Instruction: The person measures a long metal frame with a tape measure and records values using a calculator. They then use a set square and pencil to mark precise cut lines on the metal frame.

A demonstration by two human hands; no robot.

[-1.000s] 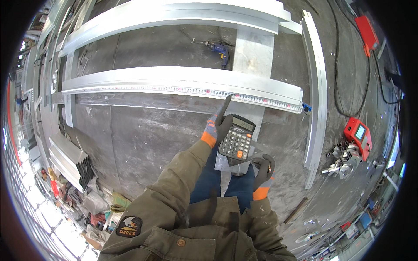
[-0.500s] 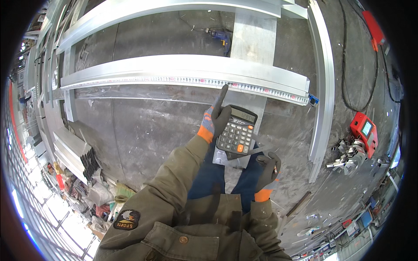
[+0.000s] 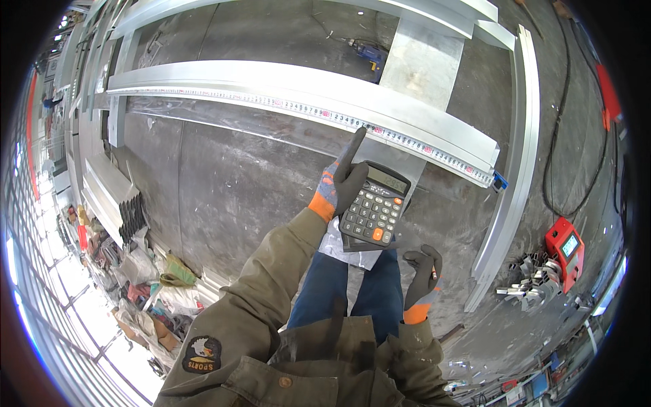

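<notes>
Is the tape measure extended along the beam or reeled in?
Extended: the tape measure lies stretched flat along the aluminium beam, running to its right end.

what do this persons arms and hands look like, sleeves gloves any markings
Both arms are in olive-green jacket sleeves; the left sleeve carries a round dark patch on its upper part. The left hand and right hand wear dark grey-black work gloves with bright orange cuffs at the wrists. No cables show.

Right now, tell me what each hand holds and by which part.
The left hand grips the black calculator by its left edge, index finger pointing toward the tape measure. The right hand seems to pinch a small pencil-like object; too small to be sure.
</notes>
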